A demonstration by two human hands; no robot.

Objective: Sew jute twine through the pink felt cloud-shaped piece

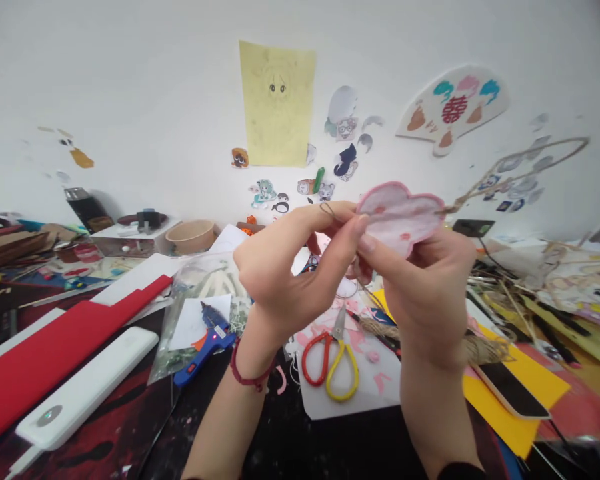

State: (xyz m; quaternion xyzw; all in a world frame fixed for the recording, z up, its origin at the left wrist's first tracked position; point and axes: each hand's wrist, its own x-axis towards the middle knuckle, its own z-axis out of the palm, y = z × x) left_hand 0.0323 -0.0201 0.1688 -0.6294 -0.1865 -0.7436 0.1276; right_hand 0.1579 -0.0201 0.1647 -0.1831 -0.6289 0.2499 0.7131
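Left fingers (pixel 356 235) and right fingers (pixel 380 257) pinch a pale pink, bumpy shape (pixel 400 217) with darker pink rim and spots (pixel 405 237).

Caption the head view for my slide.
Left hand and right hand hold a pink-edged piece with a twine loop, scissors lying below.

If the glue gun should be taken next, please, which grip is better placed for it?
Probably the left grip. Both grips hold the pink shape, but the glue gun lies outside the left forearm, farther from the right grip.
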